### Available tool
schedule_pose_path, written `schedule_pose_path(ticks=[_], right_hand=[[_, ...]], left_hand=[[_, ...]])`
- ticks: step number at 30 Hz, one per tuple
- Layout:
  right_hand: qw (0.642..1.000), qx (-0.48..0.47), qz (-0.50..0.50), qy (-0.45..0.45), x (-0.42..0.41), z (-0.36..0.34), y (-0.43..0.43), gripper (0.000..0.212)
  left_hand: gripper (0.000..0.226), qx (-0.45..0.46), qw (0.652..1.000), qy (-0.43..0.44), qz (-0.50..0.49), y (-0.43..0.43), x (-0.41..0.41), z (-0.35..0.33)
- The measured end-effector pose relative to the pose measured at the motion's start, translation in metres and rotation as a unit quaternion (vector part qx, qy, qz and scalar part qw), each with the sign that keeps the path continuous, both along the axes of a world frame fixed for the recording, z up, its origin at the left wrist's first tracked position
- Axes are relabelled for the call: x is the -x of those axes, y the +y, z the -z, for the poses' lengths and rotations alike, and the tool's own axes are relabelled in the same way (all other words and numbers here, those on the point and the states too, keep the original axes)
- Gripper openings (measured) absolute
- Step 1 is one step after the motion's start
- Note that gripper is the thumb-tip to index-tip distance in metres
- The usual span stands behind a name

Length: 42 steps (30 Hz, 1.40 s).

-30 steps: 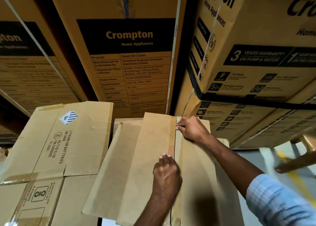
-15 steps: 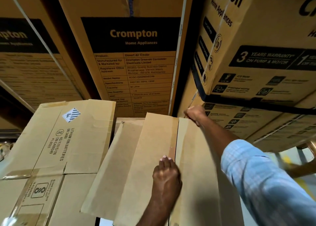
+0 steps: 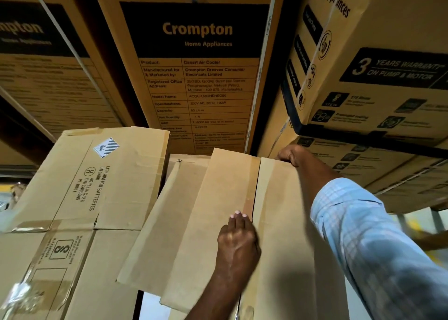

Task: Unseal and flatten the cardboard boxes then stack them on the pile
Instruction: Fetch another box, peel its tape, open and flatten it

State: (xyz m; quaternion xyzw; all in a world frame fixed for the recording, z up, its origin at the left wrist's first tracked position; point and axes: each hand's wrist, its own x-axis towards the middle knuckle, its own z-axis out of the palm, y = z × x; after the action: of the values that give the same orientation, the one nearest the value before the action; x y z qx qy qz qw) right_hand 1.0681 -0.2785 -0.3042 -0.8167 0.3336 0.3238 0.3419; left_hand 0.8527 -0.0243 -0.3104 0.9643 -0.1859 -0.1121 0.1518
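Box being worked: cardboard box, centre frame, top face toward cam and tilted, flaps closed w/ centre seam running front to back. Brownish tape remnant along the seam.

L: left hand lies flat on the left flap right beside the seam, fingers straight and together, tips pointing away from cam. It presses down and holds nothing.

R: right hand is at the far edge of the box on the right-flap side, fingers curled over that edge, gripping it. Can't tell if any tape is pinched in there. Arm stretched out, light blue checked sleeve in fg.

Hands well apart, one near, one far.

Just left of the box, touching/overlapping it: lithium-battery carton, flaps open. Behind and above: big Crompton cartons, stacked.
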Motion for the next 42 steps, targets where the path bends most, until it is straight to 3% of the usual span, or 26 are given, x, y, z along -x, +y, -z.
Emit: schedule_pose_path(ticks=[2,4,7,9,11,15,18,21,30,35,39,42], right_hand=[[0.999,-0.016,-0.027,-0.01,-0.018,0.028,-0.012,0.025],[0.993,-0.06,0.061,-0.084,-0.031,0.057,-0.022,0.045],[0.993,0.037,0.082,-0.079,-0.022,0.047,-0.007,0.024],[0.956,0.204,0.133,-0.165,-0.018,0.038,-0.011,0.041],[0.921,0.288,0.101,-0.24,-0.011,0.024,-0.004,0.036],[0.86,0.275,0.099,-0.418,0.059,0.007,0.051,0.023],[0.891,0.246,-0.012,-0.381,0.138,0.028,0.112,0.044],[0.904,0.277,-0.041,-0.325,0.176,0.041,0.142,0.059],[0.911,0.262,-0.061,-0.313,0.177,0.039,0.142,0.069],[0.91,0.342,-0.109,-0.208,0.162,0.035,0.152,0.077],[0.891,0.283,-0.072,-0.347,0.117,0.019,0.141,0.061],[0.9,0.248,-0.064,-0.353,0.094,0.017,0.129,0.053]], left_hand=[[0.044,-0.001,1.0,-0.027,0.003,0.001,0.004,0.007],[0.04,0.015,0.999,-0.05,0.005,0.0,0.005,0.01],[0.04,0.03,0.995,-0.094,-0.014,0.0,0.006,0.016],[0.042,0.035,0.993,-0.11,-0.016,0.0,0.007,0.02],[0.04,0.028,0.993,-0.117,-0.008,0.0,0.005,0.02],[0.038,0.007,0.996,-0.088,0.007,0.0,0.003,0.008],[0.029,-0.005,0.996,-0.086,0.009,0.0,0.003,-0.003],[0.023,0.005,0.997,-0.08,0.004,0.002,0.002,-0.013],[0.01,0.024,0.992,-0.123,-0.002,0.016,-0.007,-0.052],[0.021,0.016,0.991,-0.135,0.008,0.022,-0.009,-0.059],[0.021,0.049,0.986,-0.16,0.012,0.027,-0.003,-0.054],[0.019,0.046,0.985,-0.165,0.016,0.029,-0.002,-0.045]])
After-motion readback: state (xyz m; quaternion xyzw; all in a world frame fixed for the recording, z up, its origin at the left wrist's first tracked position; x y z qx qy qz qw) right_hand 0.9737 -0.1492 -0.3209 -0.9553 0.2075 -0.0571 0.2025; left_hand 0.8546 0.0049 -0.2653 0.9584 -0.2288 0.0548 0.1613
